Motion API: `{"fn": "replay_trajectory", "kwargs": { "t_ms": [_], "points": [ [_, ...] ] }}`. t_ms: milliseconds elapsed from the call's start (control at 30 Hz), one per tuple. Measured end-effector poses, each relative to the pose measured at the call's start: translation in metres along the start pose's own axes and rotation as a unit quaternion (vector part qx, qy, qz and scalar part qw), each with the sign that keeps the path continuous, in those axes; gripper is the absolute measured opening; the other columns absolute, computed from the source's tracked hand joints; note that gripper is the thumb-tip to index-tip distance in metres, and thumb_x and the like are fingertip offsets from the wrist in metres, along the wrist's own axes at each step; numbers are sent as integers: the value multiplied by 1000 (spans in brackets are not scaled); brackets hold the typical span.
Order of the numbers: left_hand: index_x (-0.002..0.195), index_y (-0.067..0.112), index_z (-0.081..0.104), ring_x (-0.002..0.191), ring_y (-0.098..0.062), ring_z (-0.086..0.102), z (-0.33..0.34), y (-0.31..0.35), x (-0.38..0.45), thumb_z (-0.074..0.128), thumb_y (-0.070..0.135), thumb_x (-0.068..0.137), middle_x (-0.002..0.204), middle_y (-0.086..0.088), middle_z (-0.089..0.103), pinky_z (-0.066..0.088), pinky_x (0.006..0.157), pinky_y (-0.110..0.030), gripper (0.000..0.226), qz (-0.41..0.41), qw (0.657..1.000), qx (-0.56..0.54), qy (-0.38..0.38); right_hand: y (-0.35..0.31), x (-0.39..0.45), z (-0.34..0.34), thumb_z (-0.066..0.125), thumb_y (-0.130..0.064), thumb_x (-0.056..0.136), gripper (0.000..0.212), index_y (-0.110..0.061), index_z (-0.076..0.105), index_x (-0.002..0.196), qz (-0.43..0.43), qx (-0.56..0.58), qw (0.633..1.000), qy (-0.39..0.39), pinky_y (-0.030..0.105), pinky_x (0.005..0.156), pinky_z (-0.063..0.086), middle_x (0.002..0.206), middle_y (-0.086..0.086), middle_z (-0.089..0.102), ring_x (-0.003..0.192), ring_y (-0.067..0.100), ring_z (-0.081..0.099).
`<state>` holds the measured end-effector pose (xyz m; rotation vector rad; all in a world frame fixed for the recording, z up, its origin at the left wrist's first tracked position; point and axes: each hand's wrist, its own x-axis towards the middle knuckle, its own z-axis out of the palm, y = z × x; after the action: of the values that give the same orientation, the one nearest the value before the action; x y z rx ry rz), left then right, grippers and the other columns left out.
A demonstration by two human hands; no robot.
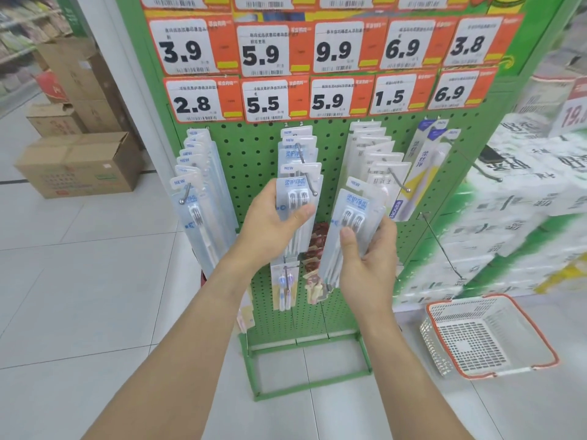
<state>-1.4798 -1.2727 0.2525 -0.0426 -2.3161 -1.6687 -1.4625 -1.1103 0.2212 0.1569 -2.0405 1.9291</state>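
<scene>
A twin toothbrush pack [351, 206] is gripped, tilted, by the curled right hand [370, 262] in front of the green pegboard [254, 154]; the front pack [297, 190] at the middle hook [307, 174] is pinched by the left hand [273, 227]

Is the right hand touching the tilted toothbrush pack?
Touching. Head view: the right hand pinches the tilted toothbrush pack, thumb on its front, fingers behind.
</scene>
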Motion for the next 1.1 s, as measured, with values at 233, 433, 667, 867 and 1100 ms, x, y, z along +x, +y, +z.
{"fn": "replay_trajectory", "kwargs": {
  "t_ms": [233, 433, 667, 867, 1100],
  "points": [
    [120, 19, 55, 111, -14, 67, -16, -6, 0, 73, 17, 90, 116, 4, 71, 52, 103, -41, 35, -12, 996, -84, -41, 0, 6, 10, 49, -6, 103, 43, -9, 39, 144, -69, -116, 990, -47, 4, 92, 38, 133, 2, 56, 117, 7, 53],
    [123, 10, 53, 105, -8, 66, -21, 0, 0, 71, 19, 81, 114, 1, 68, 52, 89, -22, 46, -11, 991, -129, -32, 1, 18, 24, 49, -16, 105, 46, -17, 35, 149, -22, -52, 996, -63, 16, 110, 36, 141, -9, 53, 132, 0, 46],
    [117, 18, 58, 110, -15, 66, -21, -1, 2, 76, 26, 81, 116, 1, 70, 52, 99, -35, 41, 0, 993, -116, -22, -7, 49, 36, 60, -5, 99, 44, -12, 51, 142, -57, 16, 990, -126, 48, 113, 43, 137, -2, 62, 131, 14, 56],
    [114, 21, 59, 106, -5, 65, -24, -2, 2, 74, 5, 88, 114, 5, 69, 50, 89, -19, 33, 16, 995, -99, -11, -11, 59, 34, 62, -10, 99, 48, -17, 50, 146, -60, -19, 978, -199, 44, 115, 41, 141, -8, 60, 135, 8, 52],
    [118, 21, 58, 104, -9, 66, -19, -3, -2, 81, 16, 85, 117, 6, 69, 51, 91, -24, 41, 21, 997, -64, 36, -12, 65, 32, 52, -7, 103, 52, -31, 44, 148, -42, -101, 960, -259, 42, 112, 45, 140, -14, 60, 131, 5, 54]
  ]
}}
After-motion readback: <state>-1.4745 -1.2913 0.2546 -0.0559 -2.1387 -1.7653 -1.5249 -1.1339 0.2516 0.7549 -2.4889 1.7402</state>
